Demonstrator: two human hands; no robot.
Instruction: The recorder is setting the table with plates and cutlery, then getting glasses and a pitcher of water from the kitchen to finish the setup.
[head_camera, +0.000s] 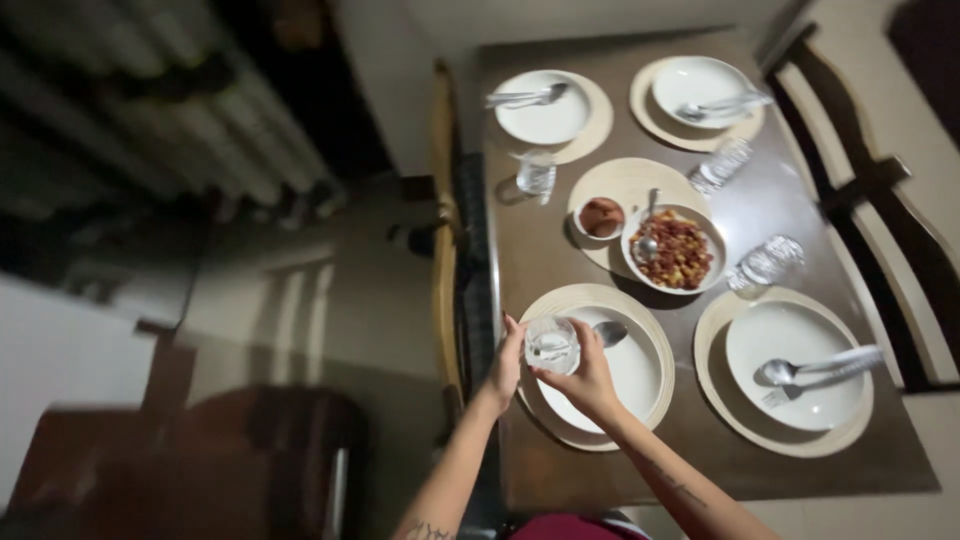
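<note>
We hold the clear faceted drinking glass (551, 345) upright between both hands, left hand (507, 362) and right hand (587, 380) wrapped around its sides, above the near-left white plate's (640, 375) left rim, close to the brown table's (540, 250) left edge.

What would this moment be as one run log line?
left hand: on clear drinking glass | right hand: on same glass | glass: above white round plate | brown table: set

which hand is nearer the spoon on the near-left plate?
Right. The right hand holds the glass from the side facing the spoon, just short of its bowl. The left hand is on the glass's far side from it.
</note>
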